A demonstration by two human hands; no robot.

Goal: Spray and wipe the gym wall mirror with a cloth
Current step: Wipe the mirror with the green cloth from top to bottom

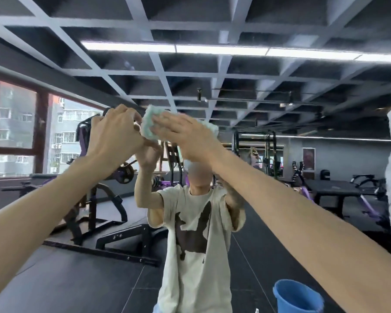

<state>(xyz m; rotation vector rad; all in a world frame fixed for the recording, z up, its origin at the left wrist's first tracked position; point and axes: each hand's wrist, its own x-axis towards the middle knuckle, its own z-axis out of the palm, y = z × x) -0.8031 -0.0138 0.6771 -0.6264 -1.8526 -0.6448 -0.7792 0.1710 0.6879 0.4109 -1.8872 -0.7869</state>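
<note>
Your right hand (185,136) presses the cloth (148,126) flat against the mirror (280,114).
Your right fingers lie straight over the pale green cloth, high on the glass above your reflected head. Your left hand (115,132) is raised just beside the cloth's left edge with its fingers bent; you cannot tell whether it pinches the cloth or only touches the glass. A blue bucket (296,297) shows low at the right, and weight machines (99,199) appear in the reflection at the left.
</note>
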